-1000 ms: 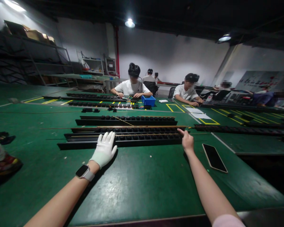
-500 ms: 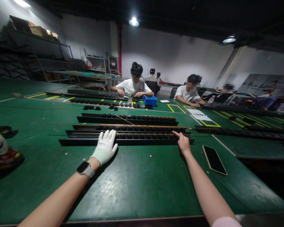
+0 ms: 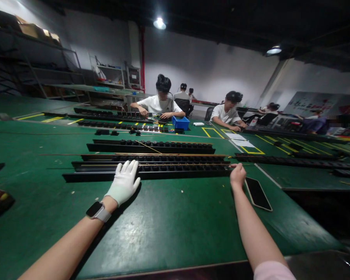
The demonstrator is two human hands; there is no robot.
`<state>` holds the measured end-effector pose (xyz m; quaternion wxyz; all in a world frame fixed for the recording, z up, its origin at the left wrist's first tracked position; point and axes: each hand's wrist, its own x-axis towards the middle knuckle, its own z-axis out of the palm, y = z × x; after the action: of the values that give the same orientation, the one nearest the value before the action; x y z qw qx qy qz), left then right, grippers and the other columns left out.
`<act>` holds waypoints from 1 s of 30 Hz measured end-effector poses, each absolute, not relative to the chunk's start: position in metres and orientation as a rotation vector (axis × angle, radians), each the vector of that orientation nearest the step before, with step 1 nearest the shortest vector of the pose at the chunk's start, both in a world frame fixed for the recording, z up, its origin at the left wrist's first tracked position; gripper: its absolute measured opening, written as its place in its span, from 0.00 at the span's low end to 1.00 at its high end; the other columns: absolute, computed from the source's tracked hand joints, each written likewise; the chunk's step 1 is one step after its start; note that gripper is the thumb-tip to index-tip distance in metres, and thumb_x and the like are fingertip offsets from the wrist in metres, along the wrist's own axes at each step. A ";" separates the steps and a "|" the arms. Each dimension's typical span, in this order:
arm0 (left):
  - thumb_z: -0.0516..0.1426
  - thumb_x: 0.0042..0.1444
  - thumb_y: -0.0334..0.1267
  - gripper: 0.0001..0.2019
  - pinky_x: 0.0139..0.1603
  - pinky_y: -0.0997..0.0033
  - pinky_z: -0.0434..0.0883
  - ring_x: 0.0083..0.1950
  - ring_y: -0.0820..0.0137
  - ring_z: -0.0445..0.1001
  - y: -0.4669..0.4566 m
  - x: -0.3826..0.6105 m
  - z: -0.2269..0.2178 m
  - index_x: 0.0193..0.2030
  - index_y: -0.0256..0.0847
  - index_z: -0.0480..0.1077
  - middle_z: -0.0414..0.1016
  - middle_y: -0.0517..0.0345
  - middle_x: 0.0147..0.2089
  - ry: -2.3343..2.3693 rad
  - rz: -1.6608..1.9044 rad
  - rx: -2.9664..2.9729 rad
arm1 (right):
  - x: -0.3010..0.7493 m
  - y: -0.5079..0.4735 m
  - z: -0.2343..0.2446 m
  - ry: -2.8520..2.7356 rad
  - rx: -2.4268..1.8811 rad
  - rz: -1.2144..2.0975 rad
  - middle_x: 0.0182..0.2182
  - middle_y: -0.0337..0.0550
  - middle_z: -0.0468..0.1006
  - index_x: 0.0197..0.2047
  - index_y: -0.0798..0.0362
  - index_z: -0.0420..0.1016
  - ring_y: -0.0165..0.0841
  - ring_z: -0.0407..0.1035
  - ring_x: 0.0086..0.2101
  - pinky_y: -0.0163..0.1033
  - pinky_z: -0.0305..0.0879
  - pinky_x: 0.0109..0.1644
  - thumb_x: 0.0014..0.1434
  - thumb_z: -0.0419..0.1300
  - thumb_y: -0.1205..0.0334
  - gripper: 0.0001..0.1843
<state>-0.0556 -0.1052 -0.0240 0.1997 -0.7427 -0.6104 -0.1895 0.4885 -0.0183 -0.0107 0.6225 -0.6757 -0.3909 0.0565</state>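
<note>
My left hand (image 3: pixel 125 182), in a white glove, lies flat with its fingers stretched over the near black rails. Beneath it, the nearest long black rail (image 3: pixel 181 174) carries a row of black blocks. A thin brass-coloured rod (image 3: pixel 169 165) runs lengthwise over this row. My bare right hand (image 3: pixel 238 175) is closed at the right end of the rails, its fingertips pinched at the rod's line; the exact grip is too small to see. Just behind lie more thin rods (image 3: pixel 175 154) along another rail. A further black rail (image 3: pixel 151 147) has a slanted rod across it.
A phone (image 3: pixel 258 193) lies close to my right forearm on the green table (image 3: pixel 163 233). Beyond the rails are a blue bin (image 3: pixel 180 123), white papers (image 3: pixel 236 139) and co-workers seated across the table. Another long rail (image 3: pixel 280 161) extends at the right.
My right hand has moved right, from pointing over the blocks to a pinch at the rails' right end. My left hand stays flat on the rails. The view has turned slightly right.
</note>
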 end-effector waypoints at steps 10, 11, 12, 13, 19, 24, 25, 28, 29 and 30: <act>0.50 0.66 0.46 0.35 0.78 0.36 0.49 0.77 0.41 0.60 -0.106 -0.053 -0.021 0.77 0.31 0.57 0.63 0.34 0.76 -1.713 -0.554 -2.084 | 0.500 -0.018 -0.021 -1.100 -1.852 0.167 0.36 0.53 0.86 0.32 0.44 0.88 0.46 0.76 0.34 0.51 0.69 0.48 0.71 0.45 0.42 0.33; 0.49 0.66 0.46 0.35 0.78 0.36 0.49 0.77 0.41 0.60 -0.106 -0.053 -0.021 0.77 0.31 0.57 0.63 0.34 0.76 -1.709 -0.559 -2.088 | 0.499 -0.018 -0.021 -1.110 -1.829 0.145 0.33 0.52 0.85 0.31 0.44 0.87 0.45 0.75 0.34 0.50 0.69 0.47 0.71 0.46 0.42 0.32; 0.49 0.66 0.46 0.35 0.77 0.35 0.50 0.77 0.41 0.60 -0.106 -0.053 -0.021 0.77 0.31 0.57 0.63 0.34 0.76 -1.704 -0.563 -2.090 | 0.498 -0.019 -0.020 -1.112 -1.817 0.113 0.31 0.51 0.84 0.30 0.44 0.86 0.45 0.75 0.33 0.49 0.69 0.46 0.71 0.47 0.42 0.32; 0.49 0.66 0.46 0.35 0.77 0.35 0.50 0.77 0.41 0.60 -0.106 -0.054 -0.021 0.77 0.32 0.56 0.63 0.34 0.76 -1.701 -0.563 -2.089 | 0.497 -0.021 -0.019 -1.102 -1.813 0.070 0.29 0.51 0.83 0.29 0.45 0.86 0.44 0.75 0.33 0.48 0.68 0.46 0.71 0.46 0.42 0.32; 0.50 0.67 0.46 0.35 0.78 0.36 0.49 0.77 0.41 0.59 -0.104 -0.056 -0.026 0.77 0.31 0.56 0.63 0.35 0.76 -1.681 -0.538 -2.074 | 0.476 -0.027 -0.005 -1.350 -1.583 -0.256 0.46 0.56 0.84 0.51 0.52 0.84 0.46 0.76 0.50 0.49 0.68 0.57 0.75 0.39 0.47 0.33; 0.51 0.66 0.46 0.36 0.78 0.37 0.48 0.77 0.42 0.59 -0.103 -0.057 -0.029 0.79 0.34 0.54 0.63 0.36 0.77 -1.690 -0.547 -2.071 | 0.437 -0.027 -0.008 -1.945 -1.389 -0.215 0.76 0.48 0.57 0.78 0.51 0.58 0.43 0.52 0.74 0.56 0.50 0.76 0.77 0.40 0.47 0.34; 0.51 0.66 0.46 0.36 0.78 0.38 0.48 0.78 0.43 0.59 -0.103 -0.057 -0.029 0.79 0.34 0.54 0.63 0.37 0.77 -1.694 -0.546 -2.073 | 0.430 -0.027 -0.010 -2.011 -1.402 -0.211 0.78 0.46 0.53 0.80 0.49 0.54 0.43 0.47 0.75 0.58 0.47 0.77 0.77 0.41 0.47 0.34; 0.51 0.66 0.46 0.36 0.79 0.38 0.47 0.78 0.43 0.58 -0.103 -0.057 -0.028 0.78 0.34 0.55 0.62 0.37 0.77 -1.707 -0.555 -2.083 | 0.414 -0.030 -0.015 -2.145 -1.461 -0.221 0.77 0.43 0.55 0.81 0.46 0.52 0.44 0.46 0.76 0.61 0.43 0.78 0.77 0.42 0.46 0.34; 0.51 0.66 0.46 0.36 0.79 0.38 0.47 0.78 0.43 0.58 -0.103 -0.057 -0.028 0.78 0.34 0.56 0.62 0.37 0.77 -1.712 -0.560 -2.086 | 0.411 -0.031 -0.016 -2.160 -1.473 -0.231 0.76 0.43 0.57 0.81 0.46 0.52 0.45 0.47 0.76 0.61 0.43 0.78 0.78 0.42 0.47 0.33; 0.51 0.66 0.46 0.35 0.79 0.38 0.46 0.78 0.43 0.57 -0.103 -0.057 -0.028 0.78 0.33 0.56 0.62 0.37 0.77 -1.716 -0.565 -2.087 | 0.409 -0.032 -0.016 -2.165 -1.476 -0.242 0.76 0.43 0.58 0.81 0.45 0.53 0.45 0.48 0.75 0.61 0.44 0.78 0.78 0.42 0.47 0.33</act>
<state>-0.0568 -0.1033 -0.0277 0.1894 -0.7424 -0.6105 -0.2008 0.4087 -0.0316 -0.0159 0.2524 -0.5427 -0.7961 -0.0890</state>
